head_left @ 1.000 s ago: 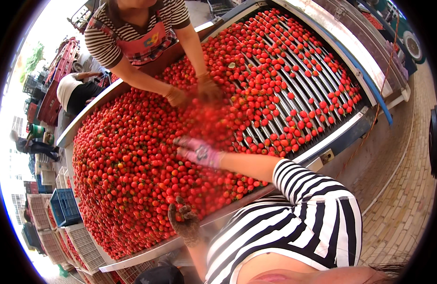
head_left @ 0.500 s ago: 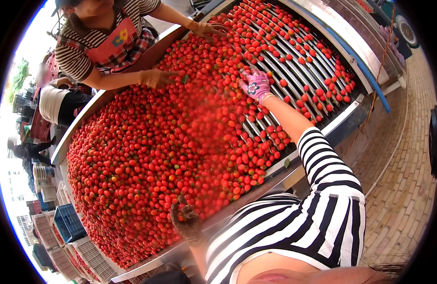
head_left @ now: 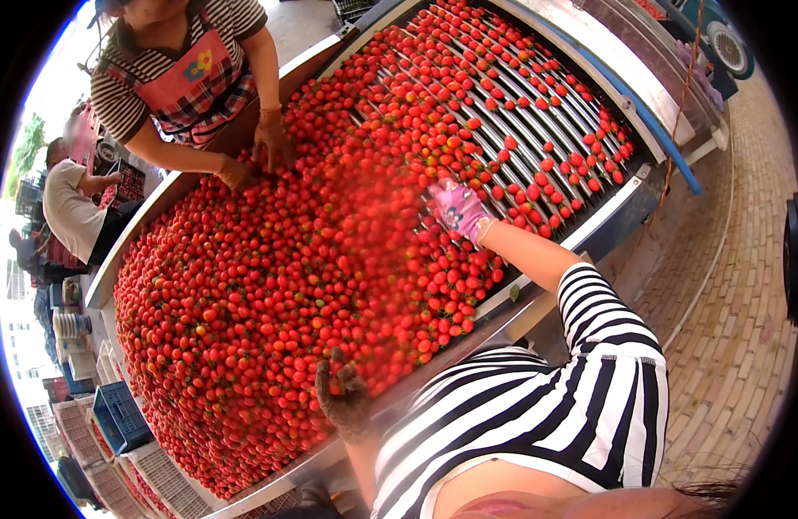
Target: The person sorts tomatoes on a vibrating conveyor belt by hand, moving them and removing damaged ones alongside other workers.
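Small red cherry tomatoes (head_left: 235,320) lie in a deep heap across a wide metal-edged sorting bed. More of them are scattered over the metal rollers (head_left: 503,121) at the right. My right hand (head_left: 459,210), in a pink flowered glove, reaches in at the heap's edge beside the rollers. Its fingers look spread against the tomatoes, with the tips slightly blurred and partly hidden. Over the near edge, my left hand (head_left: 344,400) wears a dark soiled glove. Its fingers are bent but apart, nothing visible in them, next to the tomatoes.
Across the bed, a person in a red apron (head_left: 204,69) has both gloved hands in the tomatoes. Another person (head_left: 75,208) bends over at the far left. A blue crate (head_left: 122,417) and pale crates stand lower left. Brick paving (head_left: 719,303) lies right, beyond a blue pipe (head_left: 650,130).
My right hand has moved left and nearer, off the rollers toward the heap. My left hand has barely shifted. The other person's hands have come together nearer the far rim. Tomatoes have shifted on the rollers.
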### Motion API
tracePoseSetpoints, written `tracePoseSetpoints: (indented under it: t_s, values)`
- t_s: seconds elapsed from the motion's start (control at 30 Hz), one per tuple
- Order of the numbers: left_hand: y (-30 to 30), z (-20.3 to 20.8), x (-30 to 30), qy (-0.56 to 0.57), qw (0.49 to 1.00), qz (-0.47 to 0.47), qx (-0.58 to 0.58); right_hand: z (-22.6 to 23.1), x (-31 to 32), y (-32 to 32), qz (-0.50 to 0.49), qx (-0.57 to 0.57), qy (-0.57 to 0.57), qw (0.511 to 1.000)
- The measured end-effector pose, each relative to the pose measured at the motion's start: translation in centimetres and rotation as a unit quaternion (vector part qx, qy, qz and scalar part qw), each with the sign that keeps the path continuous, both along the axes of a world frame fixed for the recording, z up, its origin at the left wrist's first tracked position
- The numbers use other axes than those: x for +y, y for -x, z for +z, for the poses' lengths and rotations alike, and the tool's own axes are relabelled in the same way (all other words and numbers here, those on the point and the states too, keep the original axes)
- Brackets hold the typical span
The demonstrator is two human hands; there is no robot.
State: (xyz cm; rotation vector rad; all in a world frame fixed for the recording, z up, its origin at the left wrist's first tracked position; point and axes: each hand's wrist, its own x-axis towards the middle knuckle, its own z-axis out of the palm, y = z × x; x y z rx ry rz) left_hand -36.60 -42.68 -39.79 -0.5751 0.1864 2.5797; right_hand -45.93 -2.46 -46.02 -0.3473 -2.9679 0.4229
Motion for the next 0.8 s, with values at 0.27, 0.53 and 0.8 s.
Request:
tracePoseSetpoints:
  t_s: [0.27,0.53,0.8]
  values:
    - [1.1,-0.2,2.8,-0.013,0.998,-0.035,0.041,0.1,-0.1,4.4,-0.141,-0.220,-0.002,0.965]
    - [1.1,-1.6,4.4,0.005,0.994,-0.101,0.037,2.7,-0.3,-0.1,-0.007,-0.197,0.139,0.970]
    - [2.4,-1.1,10.6,0.003,0.987,-0.160,-0.030,4.4,-18.4,-7.4,0.232,0.100,0.145,0.957]
